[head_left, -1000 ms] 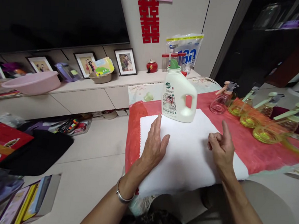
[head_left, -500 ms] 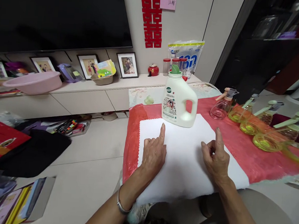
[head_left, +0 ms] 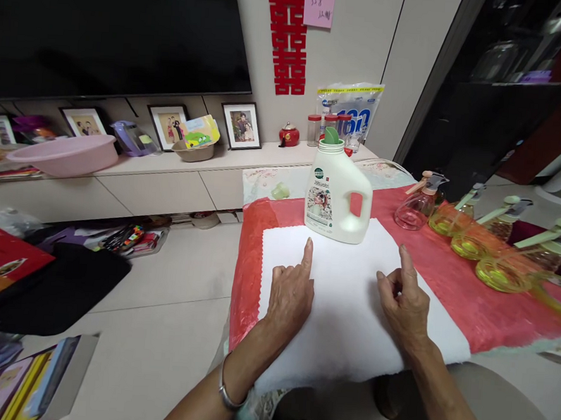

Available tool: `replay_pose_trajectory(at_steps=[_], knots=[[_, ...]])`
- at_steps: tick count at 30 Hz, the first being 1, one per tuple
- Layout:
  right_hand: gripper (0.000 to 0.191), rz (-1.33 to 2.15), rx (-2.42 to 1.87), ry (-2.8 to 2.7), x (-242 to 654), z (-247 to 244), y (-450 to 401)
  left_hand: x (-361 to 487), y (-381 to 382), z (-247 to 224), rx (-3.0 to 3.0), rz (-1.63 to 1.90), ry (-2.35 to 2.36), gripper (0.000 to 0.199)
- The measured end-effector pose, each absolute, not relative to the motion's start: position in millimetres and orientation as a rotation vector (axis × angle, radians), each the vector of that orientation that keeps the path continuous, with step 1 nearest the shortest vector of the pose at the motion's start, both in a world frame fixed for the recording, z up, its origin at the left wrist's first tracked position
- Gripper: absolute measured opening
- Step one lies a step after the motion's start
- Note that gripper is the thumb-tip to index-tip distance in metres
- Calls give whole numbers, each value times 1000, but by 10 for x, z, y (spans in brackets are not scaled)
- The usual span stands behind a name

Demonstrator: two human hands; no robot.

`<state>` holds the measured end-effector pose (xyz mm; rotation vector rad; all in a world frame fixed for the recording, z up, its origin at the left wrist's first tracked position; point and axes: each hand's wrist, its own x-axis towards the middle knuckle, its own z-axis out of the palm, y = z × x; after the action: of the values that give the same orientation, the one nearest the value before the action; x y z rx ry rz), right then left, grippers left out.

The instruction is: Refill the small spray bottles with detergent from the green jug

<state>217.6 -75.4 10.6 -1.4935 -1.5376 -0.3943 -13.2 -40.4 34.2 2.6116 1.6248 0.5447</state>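
A pale green-white detergent jug point(head_left: 338, 194) with a side handle and a green spout piece at its mouth stands upright on a white cloth point(head_left: 340, 315). My left hand point(head_left: 292, 293) is over the cloth's left part, index finger extended toward the jug's base and the other fingers curled. Over the right part of the cloth is my right hand point(head_left: 404, 300), its index finger raised and thumb apart. Both hands hold nothing, and neither touches the jug. Whether they rest on the cloth is hard to tell.
Red plastic sheeting point(head_left: 251, 259) covers the table under the cloth. To the right stand a pink spray bottle point(head_left: 414, 212) and several yellow ones. A pink basin point(head_left: 68, 154), picture frames and jars line the cabinet point(head_left: 162, 190) behind. Books and bags lie on the floor at left.
The view has tilted slightly, so the scene sits a little lower. Both hands keep nearly the same pose, and the jug has not moved on the cloth.
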Motion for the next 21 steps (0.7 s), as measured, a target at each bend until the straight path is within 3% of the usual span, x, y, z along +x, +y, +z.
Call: replay_pose_trajectory(at_steps=[6, 11, 16, 18, 21], knots=[[45, -97, -1509, -1376, 2337, 186, -690, -323, -255, 429, 2584, 410, 1553, 80], [55, 189, -1523, -1227, 2465, 505, -353, -532, 77, 503, 2587, 199, 1579, 51], [71, 357, -1501, -1254, 2498, 841, 277, -626, 506, 431, 2553, 209, 1619, 31], [62, 481, -1479, -1289, 2476, 911, 515, -650, 643, 387, 2547, 199, 1636, 28], [32, 644, -1496, -1263, 2404, 926, 798, -677, 787, 341, 2544, 166, 1662, 26]])
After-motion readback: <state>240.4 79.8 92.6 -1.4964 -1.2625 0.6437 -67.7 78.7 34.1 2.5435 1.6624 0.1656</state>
